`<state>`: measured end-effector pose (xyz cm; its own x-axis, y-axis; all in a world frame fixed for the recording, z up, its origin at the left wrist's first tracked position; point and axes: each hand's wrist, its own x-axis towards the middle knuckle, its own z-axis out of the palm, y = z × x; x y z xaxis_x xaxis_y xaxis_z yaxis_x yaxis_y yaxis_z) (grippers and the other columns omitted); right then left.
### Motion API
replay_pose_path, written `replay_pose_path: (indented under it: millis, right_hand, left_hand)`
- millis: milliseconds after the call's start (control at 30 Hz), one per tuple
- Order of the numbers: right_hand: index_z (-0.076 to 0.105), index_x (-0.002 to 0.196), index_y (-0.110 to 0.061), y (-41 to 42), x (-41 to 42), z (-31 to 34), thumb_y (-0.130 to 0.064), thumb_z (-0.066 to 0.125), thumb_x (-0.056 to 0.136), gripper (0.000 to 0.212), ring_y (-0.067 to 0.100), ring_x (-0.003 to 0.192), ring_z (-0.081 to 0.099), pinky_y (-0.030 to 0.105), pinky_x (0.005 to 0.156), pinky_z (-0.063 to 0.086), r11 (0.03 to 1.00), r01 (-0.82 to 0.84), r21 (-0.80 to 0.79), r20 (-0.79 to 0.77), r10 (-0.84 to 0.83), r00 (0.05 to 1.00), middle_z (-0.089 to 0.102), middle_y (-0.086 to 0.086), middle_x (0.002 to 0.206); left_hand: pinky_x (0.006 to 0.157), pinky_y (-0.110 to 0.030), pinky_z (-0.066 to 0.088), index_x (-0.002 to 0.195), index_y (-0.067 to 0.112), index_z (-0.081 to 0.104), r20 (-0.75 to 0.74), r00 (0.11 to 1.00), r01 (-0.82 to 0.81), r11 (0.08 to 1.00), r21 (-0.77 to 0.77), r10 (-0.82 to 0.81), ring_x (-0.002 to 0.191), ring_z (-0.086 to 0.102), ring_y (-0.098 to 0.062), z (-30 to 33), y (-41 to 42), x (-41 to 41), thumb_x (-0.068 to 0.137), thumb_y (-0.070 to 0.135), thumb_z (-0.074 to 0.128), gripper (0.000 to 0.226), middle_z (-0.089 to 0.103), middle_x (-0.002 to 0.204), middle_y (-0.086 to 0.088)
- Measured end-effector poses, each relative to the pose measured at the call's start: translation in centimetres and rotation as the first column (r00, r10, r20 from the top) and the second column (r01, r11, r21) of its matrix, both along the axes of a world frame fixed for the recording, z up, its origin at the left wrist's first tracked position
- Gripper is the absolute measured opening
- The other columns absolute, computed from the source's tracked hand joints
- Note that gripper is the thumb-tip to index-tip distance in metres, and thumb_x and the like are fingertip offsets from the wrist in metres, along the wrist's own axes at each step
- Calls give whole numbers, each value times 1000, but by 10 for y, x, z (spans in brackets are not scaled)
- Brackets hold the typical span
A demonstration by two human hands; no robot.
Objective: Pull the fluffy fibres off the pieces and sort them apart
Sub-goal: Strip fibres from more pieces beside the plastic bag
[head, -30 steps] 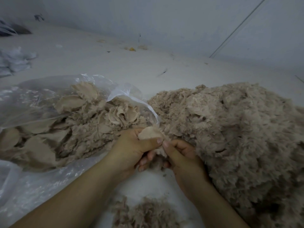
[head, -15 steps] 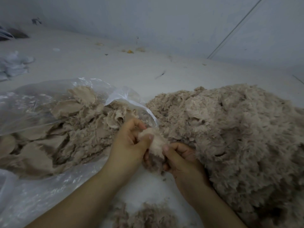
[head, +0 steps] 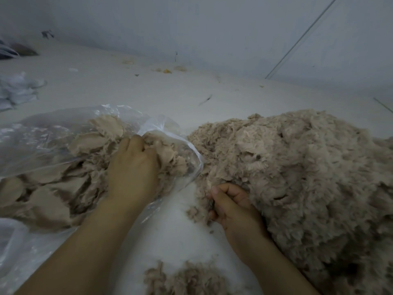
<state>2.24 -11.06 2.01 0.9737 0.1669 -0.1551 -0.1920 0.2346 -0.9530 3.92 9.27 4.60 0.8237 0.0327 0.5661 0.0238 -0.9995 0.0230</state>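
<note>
Nearest the lower edge, a small tuft of loose fibre [head: 187,279] on the pale worktop [head: 174,237]. Above it, 2 bare forearms reaching forward. Right hand [head: 231,207] at the near-left foot of the big fluffy heap [head: 297,177], fingers curled and thumb pressed down, pinching a clump of fibre [head: 198,211] at the heap's edge. Left hand [head: 136,167] farther forward, knuckles up, fingers curled into the stripped pieces [head: 63,177] at the mouth of the clear plastic bag [head: 42,133]; gripping a pale piece [head: 170,156] there, though fingertips hidden under the material. Flat beige pieces filling the bag on the left, the fluffy heap filling the right, bag mouth and heap just beside each other, nearly touching. Beyond both, bare worktop with scattered scraps, including a small yellow bit [head: 167,71] near the wall [head: 212,28]. Far left, crumpled white plastic [head: 17,90].
</note>
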Motion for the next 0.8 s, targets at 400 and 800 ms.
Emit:
replay_pose_path:
  millis: [400,800]
  right_hand:
    - [60,73,-9,1,-1,1,-9,52,97,25,11,51,49,21,48,44,998,22,61,-8,-21,1000,58,5,62]
    - [66,104,-9,2,3,-4,-8,55,96,14,25,74,52,34,62,42,999,42,11,12,-42,999,66,24,92]
  left_hand:
    - [68,-40,36,83,3,65,80,958,287,944,-165,-277,82,41,-27,-3,-41,-20,73,18,48,25,49,85,-12]
    - [51,-13,38,71,21,59,106,900,272,354,-895,-423,51,48,1,-15,-61,-16,90,7,64,25,56,59,15]
